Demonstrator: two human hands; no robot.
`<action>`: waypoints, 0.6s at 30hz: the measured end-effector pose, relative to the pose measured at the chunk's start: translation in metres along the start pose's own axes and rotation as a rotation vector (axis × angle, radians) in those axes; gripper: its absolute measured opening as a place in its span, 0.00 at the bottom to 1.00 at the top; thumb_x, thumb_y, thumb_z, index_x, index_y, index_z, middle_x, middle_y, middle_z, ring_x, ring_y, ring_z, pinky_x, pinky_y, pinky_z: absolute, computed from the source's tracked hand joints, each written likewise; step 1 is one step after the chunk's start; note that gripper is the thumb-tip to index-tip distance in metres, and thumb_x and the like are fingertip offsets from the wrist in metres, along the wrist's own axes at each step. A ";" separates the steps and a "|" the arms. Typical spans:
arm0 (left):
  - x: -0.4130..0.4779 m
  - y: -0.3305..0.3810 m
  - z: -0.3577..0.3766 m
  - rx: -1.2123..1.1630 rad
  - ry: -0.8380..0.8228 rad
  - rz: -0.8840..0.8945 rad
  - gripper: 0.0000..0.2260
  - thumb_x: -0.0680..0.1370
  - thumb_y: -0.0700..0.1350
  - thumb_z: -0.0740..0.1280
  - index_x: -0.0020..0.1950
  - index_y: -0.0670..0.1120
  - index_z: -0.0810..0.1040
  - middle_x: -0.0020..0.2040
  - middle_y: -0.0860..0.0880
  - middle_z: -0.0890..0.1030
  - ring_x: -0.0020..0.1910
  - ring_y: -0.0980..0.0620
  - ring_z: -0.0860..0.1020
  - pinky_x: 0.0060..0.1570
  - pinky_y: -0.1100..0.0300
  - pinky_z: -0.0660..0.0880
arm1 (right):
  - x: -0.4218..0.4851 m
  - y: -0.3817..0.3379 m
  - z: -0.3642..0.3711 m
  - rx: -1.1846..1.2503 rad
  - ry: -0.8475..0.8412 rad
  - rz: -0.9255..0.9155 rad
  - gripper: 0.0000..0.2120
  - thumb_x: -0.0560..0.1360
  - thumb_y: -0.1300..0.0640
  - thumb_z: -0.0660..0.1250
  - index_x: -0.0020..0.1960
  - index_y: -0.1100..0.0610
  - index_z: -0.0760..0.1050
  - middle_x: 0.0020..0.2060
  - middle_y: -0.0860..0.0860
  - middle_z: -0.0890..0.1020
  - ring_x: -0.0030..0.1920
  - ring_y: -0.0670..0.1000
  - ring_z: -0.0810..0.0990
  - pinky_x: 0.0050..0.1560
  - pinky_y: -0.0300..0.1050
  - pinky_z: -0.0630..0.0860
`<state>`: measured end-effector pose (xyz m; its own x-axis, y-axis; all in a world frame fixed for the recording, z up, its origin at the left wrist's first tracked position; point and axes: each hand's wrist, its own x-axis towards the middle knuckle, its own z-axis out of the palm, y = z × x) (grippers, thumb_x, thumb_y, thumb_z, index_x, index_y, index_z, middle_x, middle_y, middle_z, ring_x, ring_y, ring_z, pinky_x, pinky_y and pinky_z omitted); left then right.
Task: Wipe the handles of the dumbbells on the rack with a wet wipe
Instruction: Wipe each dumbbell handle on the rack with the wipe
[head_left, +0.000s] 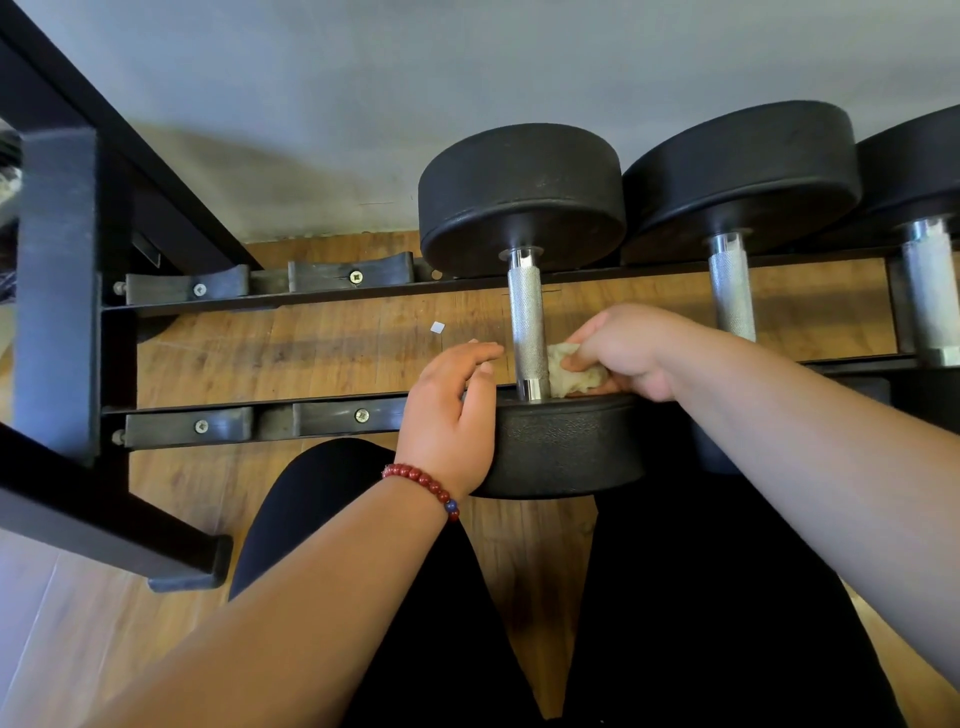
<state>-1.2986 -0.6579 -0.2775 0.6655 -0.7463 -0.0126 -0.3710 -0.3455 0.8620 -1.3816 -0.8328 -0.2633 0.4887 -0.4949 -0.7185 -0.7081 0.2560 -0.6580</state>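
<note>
The right hand (631, 353) pinches a crumpled wet wipe (571, 371) against the knurled handle (529, 325), low on its right side. The left hand (451, 415), fingers relaxed and straight, rests on the near dumbbell head (566, 447). The right fingertips seem buried in the wipe.

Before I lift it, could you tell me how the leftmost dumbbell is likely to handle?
The dumbbell is probably heavy: its heads are large and thick. Its knurled handle should resist slipping. Round heads might roll once off the rack.

Bare arms and black leggings (675, 597), that's us.
Red bead bracelet (422, 486) with one blue bead, right at the wrist of our left hand (452, 410).
</note>
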 end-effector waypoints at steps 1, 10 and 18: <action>0.000 0.000 0.000 0.001 0.000 -0.001 0.14 0.82 0.44 0.55 0.62 0.50 0.77 0.61 0.55 0.76 0.63 0.60 0.71 0.64 0.63 0.65 | 0.000 0.000 -0.001 0.020 -0.003 0.005 0.11 0.75 0.71 0.65 0.56 0.63 0.76 0.48 0.60 0.82 0.47 0.55 0.83 0.43 0.46 0.81; 0.000 0.001 -0.001 0.000 -0.011 -0.002 0.15 0.82 0.45 0.54 0.62 0.50 0.77 0.62 0.55 0.75 0.64 0.60 0.70 0.65 0.61 0.65 | -0.010 0.003 -0.001 0.088 0.009 -0.053 0.11 0.75 0.72 0.65 0.56 0.65 0.77 0.42 0.58 0.82 0.41 0.53 0.82 0.38 0.42 0.82; -0.002 0.007 -0.004 -0.005 -0.036 -0.009 0.15 0.82 0.47 0.55 0.67 0.50 0.73 0.61 0.57 0.73 0.62 0.61 0.68 0.65 0.61 0.65 | -0.038 -0.002 -0.011 0.266 0.008 -0.106 0.09 0.77 0.68 0.64 0.56 0.62 0.75 0.47 0.60 0.81 0.43 0.53 0.83 0.36 0.41 0.81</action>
<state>-1.2998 -0.6570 -0.2698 0.6447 -0.7634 -0.0388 -0.3617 -0.3493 0.8644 -1.4037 -0.8239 -0.2322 0.5482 -0.5369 -0.6413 -0.4944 0.4104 -0.7663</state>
